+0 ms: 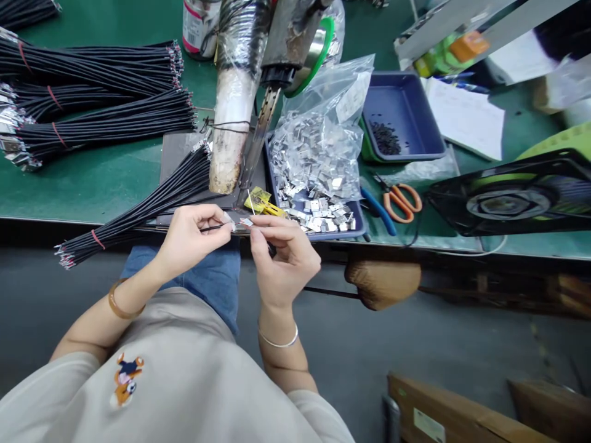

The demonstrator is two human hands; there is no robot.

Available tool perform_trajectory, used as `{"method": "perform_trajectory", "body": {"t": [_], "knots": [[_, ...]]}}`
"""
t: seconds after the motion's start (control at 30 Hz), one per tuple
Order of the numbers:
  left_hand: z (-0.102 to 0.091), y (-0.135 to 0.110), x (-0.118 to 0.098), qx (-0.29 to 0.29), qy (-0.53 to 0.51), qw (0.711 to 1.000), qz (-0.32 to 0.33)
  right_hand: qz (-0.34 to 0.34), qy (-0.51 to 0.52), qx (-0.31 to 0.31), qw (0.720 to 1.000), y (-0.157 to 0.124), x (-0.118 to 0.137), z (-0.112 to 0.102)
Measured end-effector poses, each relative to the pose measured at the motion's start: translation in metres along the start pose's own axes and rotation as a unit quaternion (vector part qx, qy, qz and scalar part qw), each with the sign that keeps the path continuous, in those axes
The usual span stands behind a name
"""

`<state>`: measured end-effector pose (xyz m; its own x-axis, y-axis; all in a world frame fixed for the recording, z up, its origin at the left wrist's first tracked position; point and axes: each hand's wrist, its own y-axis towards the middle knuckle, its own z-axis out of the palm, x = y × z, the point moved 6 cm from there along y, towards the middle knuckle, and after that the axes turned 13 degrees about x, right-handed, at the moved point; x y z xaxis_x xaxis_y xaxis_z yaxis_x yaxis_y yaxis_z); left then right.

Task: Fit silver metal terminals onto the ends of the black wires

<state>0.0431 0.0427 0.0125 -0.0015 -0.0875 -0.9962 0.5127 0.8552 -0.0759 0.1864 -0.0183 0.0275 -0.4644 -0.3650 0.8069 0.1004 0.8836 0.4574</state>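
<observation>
My left hand (pixel 191 237) pinches the end of a thin black wire (pixel 213 227) just off the table's front edge. My right hand (pixel 281 252) is closed, its thumb and forefinger pinching a small metal clip (pixel 246 222) that meets the wire's tip. Both hands hover below a wrapped tool head (pixel 233 117) and its narrow metal blade (pixel 253 147). A bundle of black wires (pixel 138 212) lies slanted to the left of my left hand. Loose metal clips (pixel 323 212) fill a shallow blue tray (pixel 362 231) to the right of my right hand.
More black wire bundles (pixel 96 92) lie on the green table (pixel 111 178) at left. A clear bag of clips (pixel 318 141), a blue bin (pixel 406 117), orange scissors (pixel 401 200), blue-handled pliers (pixel 378 209), papers (pixel 466 117) and a black fan (pixel 512 197) sit at right.
</observation>
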Motion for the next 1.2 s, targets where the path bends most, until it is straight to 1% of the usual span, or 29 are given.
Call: {"method": "perform_trajectory", "body": {"t": [0.07,0.17,0.27,0.3,0.37,0.47,0.53,0.57,0.67,0.73,0.8,0.87,0.93,1.03,1.2], "knots": [[0.001,-0.001,0.001,-0.005,0.012,1.0,-0.006,-0.011,-0.017,0.012,1.0,0.0,0.003,0.002],[0.001,-0.001,0.003,-0.009,0.039,0.999,-0.018,-0.047,-0.061,0.019,0.997,0.0,0.011,0.004],[-0.001,-0.001,0.004,-0.002,0.01,1.0,-0.026,-0.08,-0.092,0.03,0.992,0.001,0.015,0.005],[-0.001,-0.001,0.005,0.004,-0.004,1.0,-0.028,-0.083,-0.092,0.031,0.992,0.001,0.015,0.005],[-0.001,0.0,0.004,0.022,-0.025,0.999,-0.031,-0.069,-0.067,0.029,0.995,0.001,0.011,0.004],[0.001,0.0,0.002,0.04,-0.032,0.998,-0.031,-0.039,-0.018,-0.011,0.999,0.001,0.005,-0.002],[0.001,0.0,0.0,0.041,-0.038,0.998,-0.025,-0.056,-0.023,-0.043,0.997,-0.001,0.008,-0.005],[0.002,0.0,-0.001,0.039,-0.044,0.998,-0.021,-0.073,-0.035,-0.045,0.996,-0.002,0.01,-0.005],[0.002,0.0,-0.001,0.029,-0.061,0.998,-0.011,-0.107,-0.061,-0.017,0.992,-0.004,0.013,0.001],[0.002,0.0,-0.001,0.022,-0.06,0.998,-0.006,-0.093,-0.053,-0.024,0.994,-0.005,0.01,0.003],[0.001,-0.001,-0.001,0.012,-0.055,0.998,-0.005,-0.052,-0.027,-0.04,0.997,-0.004,0.002,0.004],[0.0,-0.001,-0.001,0.004,-0.051,0.999,-0.007,-0.012,-0.001,-0.036,0.999,-0.002,-0.004,0.006],[-0.001,-0.001,0.0,0.003,-0.05,0.999,-0.007,-0.006,0.001,-0.025,1.0,0.0,-0.006,0.008],[-0.001,0.0,-0.001,-0.003,-0.042,0.999,-0.002,-0.052,-0.056,-0.023,0.997,0.001,0.001,0.009],[-0.002,0.002,-0.004,-0.039,-0.021,0.999,0.02,-0.137,-0.166,-0.026,0.976,0.002,0.013,0.012]]}}
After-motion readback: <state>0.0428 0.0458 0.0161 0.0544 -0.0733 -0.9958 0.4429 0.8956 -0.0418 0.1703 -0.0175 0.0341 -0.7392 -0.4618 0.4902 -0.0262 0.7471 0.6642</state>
